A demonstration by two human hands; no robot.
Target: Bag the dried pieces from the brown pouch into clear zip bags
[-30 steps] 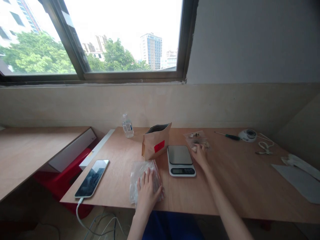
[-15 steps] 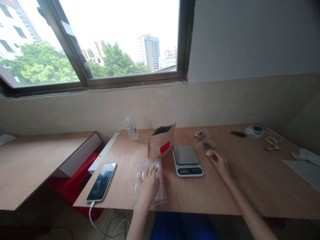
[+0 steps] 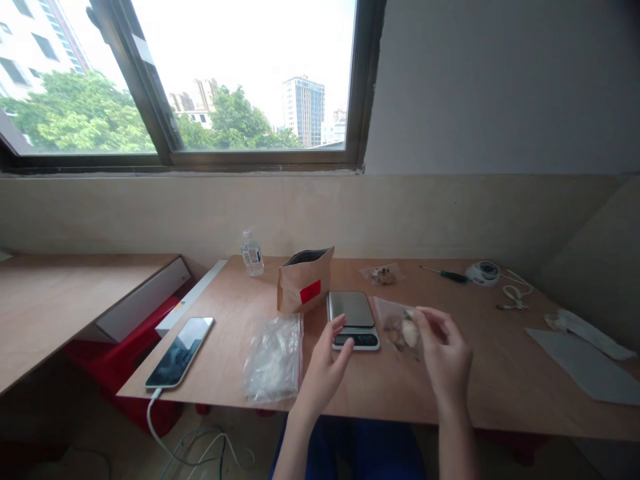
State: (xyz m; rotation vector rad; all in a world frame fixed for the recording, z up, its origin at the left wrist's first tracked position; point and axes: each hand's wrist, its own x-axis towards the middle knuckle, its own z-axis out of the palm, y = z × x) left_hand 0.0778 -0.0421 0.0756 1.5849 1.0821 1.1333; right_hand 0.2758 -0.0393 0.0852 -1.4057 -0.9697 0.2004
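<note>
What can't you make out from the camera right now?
All in the head view:
The reading on the scale: digits too small and dark, with the left hand partly in front.
The inside of the paper bag: mostly hidden by its front wall.
What exactly the held bag contains: blurred, one end covered by the right hand.
The print on the bottle: too small.

The scale (image 3: 352, 309) stands between the paper bag (image 3: 305, 283) and held pouch (image 3: 394, 319).
</note>
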